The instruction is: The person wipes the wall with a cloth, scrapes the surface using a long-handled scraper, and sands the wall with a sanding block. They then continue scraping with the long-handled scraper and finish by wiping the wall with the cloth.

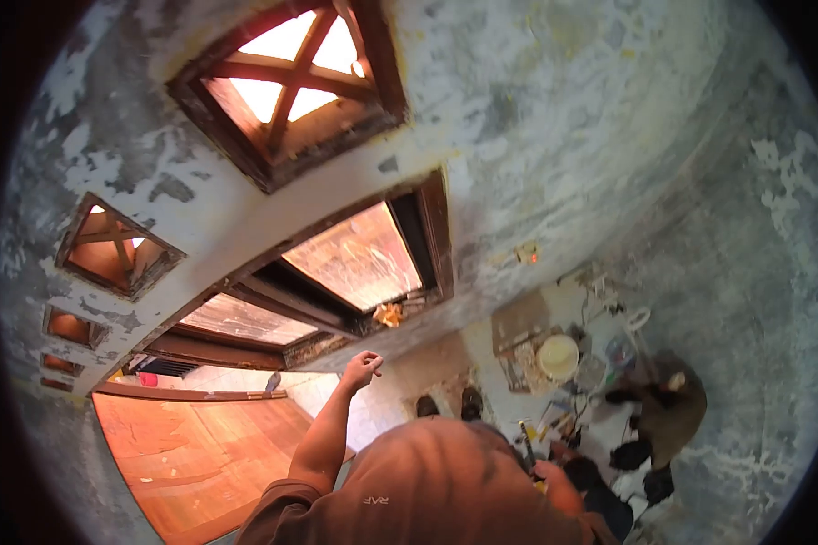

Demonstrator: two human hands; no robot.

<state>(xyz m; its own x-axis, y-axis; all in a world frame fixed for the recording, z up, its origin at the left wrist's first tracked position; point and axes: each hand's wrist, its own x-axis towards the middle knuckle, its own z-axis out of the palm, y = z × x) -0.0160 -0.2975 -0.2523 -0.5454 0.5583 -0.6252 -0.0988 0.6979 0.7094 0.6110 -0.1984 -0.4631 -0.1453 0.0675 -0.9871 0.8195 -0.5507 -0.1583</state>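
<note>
My left hand (362, 371) is raised below the window, its fingers curled in; what they hold, if anything, is too small to make out. Low beside my body, my right hand (545, 470) is closed around a yellow-and-dark tool (528, 434), partly hidden by my shirt. Just beyond my left hand, a crumpled orange-brown piece (388, 314) rests on the sill of the brown-framed window (359, 254).
A wooden door panel (191, 454) stands at lower left. A pale bucket (558, 357) and scattered tools lie on the floor at right, beside a crouching person (682, 413). A wall socket (527, 252) is right of the window. Patchy grey walls surround me.
</note>
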